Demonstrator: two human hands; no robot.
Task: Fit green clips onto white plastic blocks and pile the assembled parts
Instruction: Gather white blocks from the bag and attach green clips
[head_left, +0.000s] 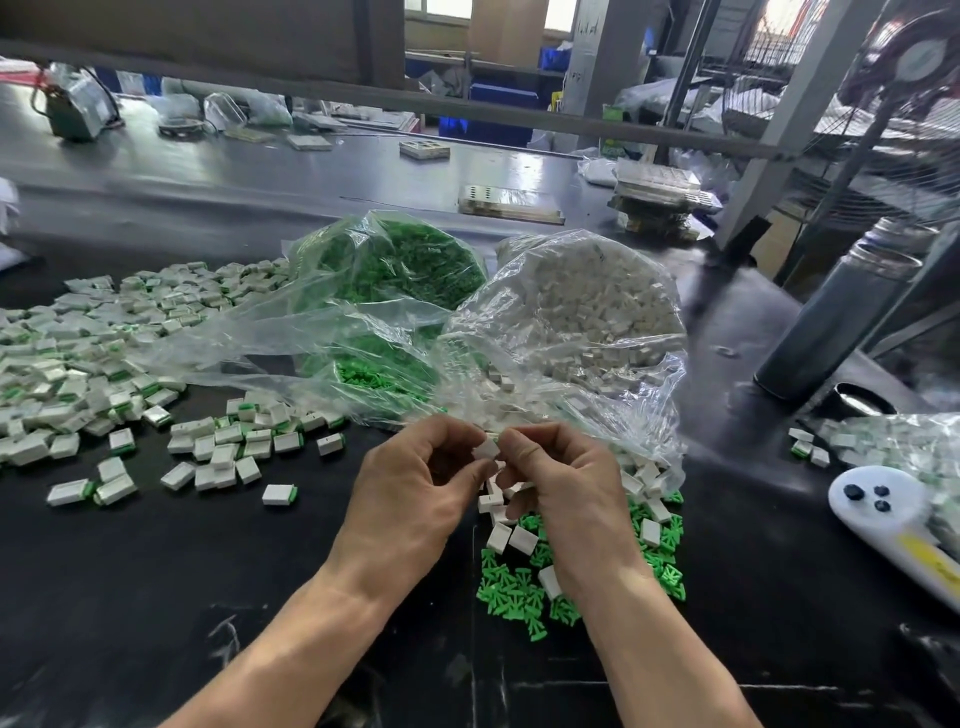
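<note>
My left hand (415, 483) and my right hand (558, 486) meet above the black table, and together they pinch one white plastic block (487, 449) between their fingertips. My right palm also cups more white blocks (514, 489). Whether a green clip is in the pinched block is hidden by my fingers. Under my right wrist lie loose green clips (524, 587) mixed with loose white blocks (511, 538). A wide pile of assembled parts (104, 358), white with green ends, spreads over the left of the table.
Two open clear bags stand behind my hands: one of green clips (395, 260), one of white blocks (597, 306). A dark metal flask (831, 322) and its cap stand at right, a white device (893, 525) near the right edge, and a fan behind.
</note>
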